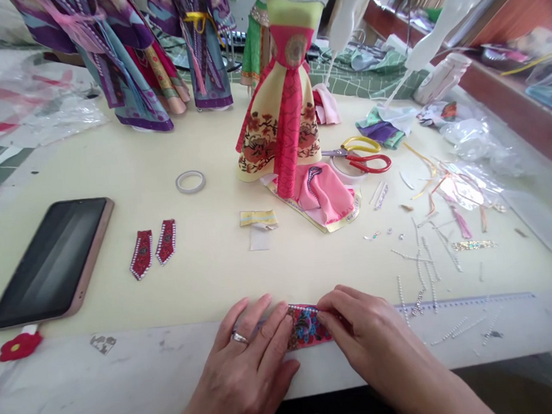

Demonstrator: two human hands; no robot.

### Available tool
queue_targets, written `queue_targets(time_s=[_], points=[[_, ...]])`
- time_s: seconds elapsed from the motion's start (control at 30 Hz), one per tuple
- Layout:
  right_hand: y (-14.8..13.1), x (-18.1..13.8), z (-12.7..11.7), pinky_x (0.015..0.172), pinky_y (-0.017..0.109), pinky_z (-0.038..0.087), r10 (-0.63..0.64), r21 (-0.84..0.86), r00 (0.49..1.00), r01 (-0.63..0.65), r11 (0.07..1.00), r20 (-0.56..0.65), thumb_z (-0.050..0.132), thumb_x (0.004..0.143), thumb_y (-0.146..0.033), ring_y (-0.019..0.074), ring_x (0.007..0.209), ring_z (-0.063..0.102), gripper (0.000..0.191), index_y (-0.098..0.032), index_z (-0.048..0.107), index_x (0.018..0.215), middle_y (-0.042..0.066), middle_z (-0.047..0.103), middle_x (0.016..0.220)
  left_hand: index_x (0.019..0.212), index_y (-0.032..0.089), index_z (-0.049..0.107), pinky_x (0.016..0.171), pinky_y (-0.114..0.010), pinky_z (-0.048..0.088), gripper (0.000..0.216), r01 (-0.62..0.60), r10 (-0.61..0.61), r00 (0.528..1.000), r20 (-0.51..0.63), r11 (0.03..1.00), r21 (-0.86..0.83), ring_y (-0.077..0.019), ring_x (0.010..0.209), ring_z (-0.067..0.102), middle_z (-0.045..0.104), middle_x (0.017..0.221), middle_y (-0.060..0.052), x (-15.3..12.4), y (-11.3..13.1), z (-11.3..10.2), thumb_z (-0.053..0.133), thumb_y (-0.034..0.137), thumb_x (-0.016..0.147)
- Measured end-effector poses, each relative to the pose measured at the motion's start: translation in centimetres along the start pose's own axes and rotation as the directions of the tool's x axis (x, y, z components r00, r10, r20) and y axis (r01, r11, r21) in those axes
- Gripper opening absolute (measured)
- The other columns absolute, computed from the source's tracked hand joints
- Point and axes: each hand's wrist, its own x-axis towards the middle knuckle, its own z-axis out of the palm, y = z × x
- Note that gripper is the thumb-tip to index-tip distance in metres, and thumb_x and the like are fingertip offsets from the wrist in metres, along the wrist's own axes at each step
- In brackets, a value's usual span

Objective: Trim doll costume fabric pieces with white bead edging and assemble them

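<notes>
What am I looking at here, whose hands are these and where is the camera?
The single picture comes from a camera worn on a person's head, looking down at a cream worktable. There is no machine. The left hand, wearing a ring, and the right hand press on a small embroidered floral fabric strip at the table's near edge. Beyond it stands a doll dress in yellow and pink, with scissors beside it. To the left lie a phone, two red beaded pieces and a tape ring. Rhinestone strips are scattered on the right.

Single head-worn view, facing forward and down over table [165, 268]; hands close at bottom edge.
</notes>
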Motion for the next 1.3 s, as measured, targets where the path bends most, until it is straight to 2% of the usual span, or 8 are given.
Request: queue_targets(time_s=[0.37,0.77,1.3], points=[[0.8,-0.2,0.0,0.063,0.028,0.044,0.002,0.057,0.997,0.002,0.998,-0.072,0.045,0.089,-0.014,0.0135,0.066,0.054,0.02,-0.018,0.062,0.079,0.003,0.057,0.077,0.115,0.006,0.059,0.099,-0.049,0.038,0.032,0.0,0.0,1.0,-0.016,1.0,-0.003,-0.0318,0.115,0.053,0.064,0.119,-0.013,0.0,0.0,0.1,0.059,0.019,0.085],[1.3,-0.8,0.2,0.062,0.028,0.041,0.057,0.079,0.995,-0.05,0.996,-0.08,0.048,0.089,-0.015,0.0135,0.066,0.053,0.013,-0.019,0.057,0.08,0.001,0.056,0.077,0.115,0.003,0.059,0.097,-0.051,0.038,0.033,-0.016,0.016,1.0,-0.017,1.0,-0.013,-0.0332,0.114,0.053,0.063,0.12,-0.014,0.1,0.0,0.1,0.059,0.017,0.086],[2.2,-1.0,0.5,0.061,0.028,0.039,0.012,0.06,0.991,-0.004,0.998,-0.137,0.046,0.09,-0.02,0.0131,0.067,0.053,0.016,-0.021,0.058,0.08,0.0,0.055,0.078,0.114,0.003,0.06,0.095,-0.051,0.039,0.031,-0.016,0.016,1.0,-0.02,1.0,-0.021,-0.0335,0.114,0.053,0.063,0.119,-0.014,0.2,0.0,0.1,0.059,0.018,0.086]])
